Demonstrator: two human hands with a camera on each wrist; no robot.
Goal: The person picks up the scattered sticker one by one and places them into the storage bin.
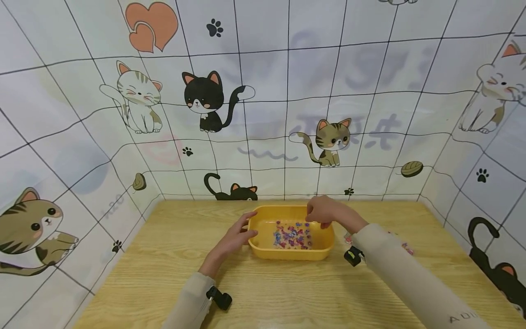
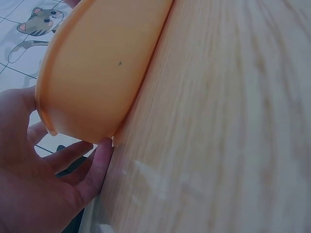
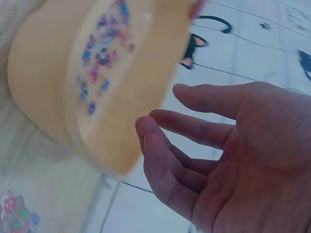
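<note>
A yellow plastic basin (image 1: 287,254) stands on the wooden table, with many small shiny purple, blue and pink pieces (image 1: 292,235) spread over its bottom. My left hand (image 1: 237,235) holds the basin's left end, the thumb at the rim. In the left wrist view, fingers (image 2: 99,162) of that hand touch the outer wall low by the table. Over the basin's right back corner hovers my right hand (image 1: 326,211). The right wrist view shows its fingers (image 3: 165,170) loosely bent, a gap between them and the thumb, with nothing held.
More small colourful pieces (image 1: 407,248) lie on the table to the right of the basin, partly hidden by the right sleeve (image 1: 394,260). Behind the table (image 1: 181,233) and along both sides hangs a white, cat-printed cloth (image 1: 267,114).
</note>
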